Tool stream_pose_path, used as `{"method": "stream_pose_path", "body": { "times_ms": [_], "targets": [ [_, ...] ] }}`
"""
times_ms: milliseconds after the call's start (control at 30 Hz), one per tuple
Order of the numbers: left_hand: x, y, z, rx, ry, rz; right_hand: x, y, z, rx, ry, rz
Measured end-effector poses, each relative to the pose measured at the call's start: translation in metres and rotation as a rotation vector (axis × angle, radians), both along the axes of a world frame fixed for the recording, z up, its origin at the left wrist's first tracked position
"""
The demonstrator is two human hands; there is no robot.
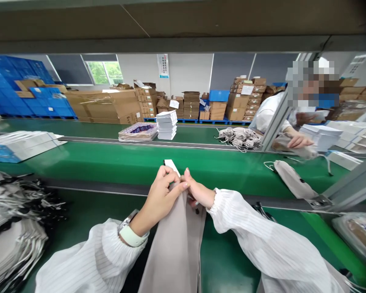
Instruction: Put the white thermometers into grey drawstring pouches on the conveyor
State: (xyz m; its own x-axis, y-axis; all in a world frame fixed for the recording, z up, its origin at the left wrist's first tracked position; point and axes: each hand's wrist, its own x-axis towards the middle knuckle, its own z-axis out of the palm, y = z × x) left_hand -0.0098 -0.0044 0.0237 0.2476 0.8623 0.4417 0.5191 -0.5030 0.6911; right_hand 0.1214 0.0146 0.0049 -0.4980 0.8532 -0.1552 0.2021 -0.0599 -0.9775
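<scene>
A long beige fabric pouch (173, 248) hangs down between my arms. My left hand (160, 195) pinches its top edge, fingers closed on the cloth. My right hand (198, 191) grips the same top edge from the other side. A small white card (172, 165) sticks up out of the pouch mouth between my fingers. Both sleeves are white with fine stripes, and a white watch sits on my left wrist.
A green conveyor belt (110, 162) runs across in front. Another beige pouch (293, 181) lies on it at right. A co-worker's hand (297, 140) rests on pouches opposite. White card stacks (166, 125), a tray (138, 132) and a pouch heap (239, 137) sit beyond. Pouch piles (12, 236) lie left.
</scene>
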Motion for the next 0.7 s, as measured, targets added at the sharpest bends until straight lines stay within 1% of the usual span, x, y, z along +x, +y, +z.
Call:
{"method": "stream_pose_path", "body": {
  "times_ms": [67,100,133,167,200,233,267,300,333,367,400,433,467,500,567,600,633,667,700],
  "targets": [
    [-0.003,0.002,0.001,0.022,0.024,0.018,-0.005,-0.001,0.0,-0.034,0.001,-0.027],
    [-0.006,0.003,0.002,0.03,0.048,0.04,-0.005,-0.001,0.001,-0.027,0.003,-0.034],
    [-0.01,0.002,0.005,0.033,0.078,0.073,-0.003,0.0,0.004,0.017,0.005,-0.056],
    [-0.014,0.001,0.009,0.018,0.114,0.113,0.001,0.003,0.006,0.101,0.0,-0.117],
    [-0.018,-0.002,0.014,-0.024,0.155,0.141,0.009,0.006,0.009,0.221,-0.013,-0.217],
    [-0.022,-0.007,0.021,-0.095,0.198,0.131,0.019,0.011,0.011,0.367,-0.044,-0.348],
    [-0.025,-0.013,0.029,-0.186,0.235,0.073,0.031,0.017,0.014,0.522,-0.09,-0.489],
    [-0.027,-0.021,0.036,-0.279,0.253,-0.025,0.043,0.023,0.016,0.665,-0.144,-0.607],
    [-0.027,-0.028,0.044,-0.366,0.241,-0.141,0.055,0.029,0.018,0.77,-0.19,-0.677],
    [-0.027,-0.035,0.05,-0.428,0.186,-0.243,0.066,0.034,0.019,0.826,-0.212,-0.712],
    [-0.026,-0.041,0.055,-0.476,0.087,-0.315,0.073,0.038,0.02,0.825,-0.204,-0.712],
    [-0.024,-0.045,0.057,-0.505,-0.049,-0.346,0.076,0.039,0.021,0.771,-0.164,-0.685],
    [-0.022,-0.047,0.058,-0.511,-0.21,-0.338,0.074,0.038,0.022,0.674,-0.103,-0.603],
    [-0.019,-0.047,0.058,-0.491,-0.37,-0.316,0.068,0.033,0.022,0.563,-0.035,-0.466],
    [-0.015,-0.046,0.053,-0.401,-0.618,-0.274,0.046,0.014,0.021,0.389,0.089,-0.078],
    [-0.012,-0.046,0.05,-0.357,-0.688,-0.268,0.031,0.003,0.02,0.343,0.147,0.124],
    [-0.011,-0.047,0.047,-0.327,-0.721,-0.279,0.017,-0.007,0.019,0.339,0.19,0.269],
    [-0.009,-0.048,0.046,-0.313,-0.721,-0.301,0.006,-0.013,0.019,0.353,0.232,0.331],
    [-0.009,-0.049,0.045,-0.31,-0.697,-0.327,-0.002,-0.016,0.019,0.376,0.258,0.311]
  ]
}}
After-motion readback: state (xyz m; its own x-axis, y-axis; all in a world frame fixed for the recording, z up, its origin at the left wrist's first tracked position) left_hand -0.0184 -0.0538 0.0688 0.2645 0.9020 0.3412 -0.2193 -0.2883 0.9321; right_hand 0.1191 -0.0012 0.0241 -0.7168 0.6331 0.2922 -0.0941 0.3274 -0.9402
